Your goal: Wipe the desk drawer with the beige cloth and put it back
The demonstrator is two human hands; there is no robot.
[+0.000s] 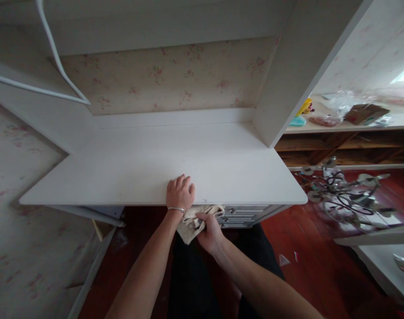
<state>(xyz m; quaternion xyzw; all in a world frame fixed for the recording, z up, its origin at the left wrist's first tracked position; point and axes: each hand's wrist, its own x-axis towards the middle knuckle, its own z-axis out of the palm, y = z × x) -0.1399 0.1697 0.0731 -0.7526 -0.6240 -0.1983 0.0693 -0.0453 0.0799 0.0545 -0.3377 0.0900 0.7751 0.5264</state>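
My left hand (181, 192) rests on the front edge of the white desk (122, 168), palm down, thumb apart from the fingers, with nothing in it. A bracelet circles that wrist. Just below the desk edge, my right hand (211, 233) grips a crumpled beige cloth (191, 225), thumb on top. The cloth lies against the front of the desk, close to my left wrist, and covers part of the drawers (241, 212) beneath the top.
A white cable (55, 53) hangs at upper left. At right, a low shelf unit (321, 129) carries plastic bags and a brown box (366, 114). A chandelier (344, 190) lies on the red floor. White furniture (384, 257) stands at lower right.
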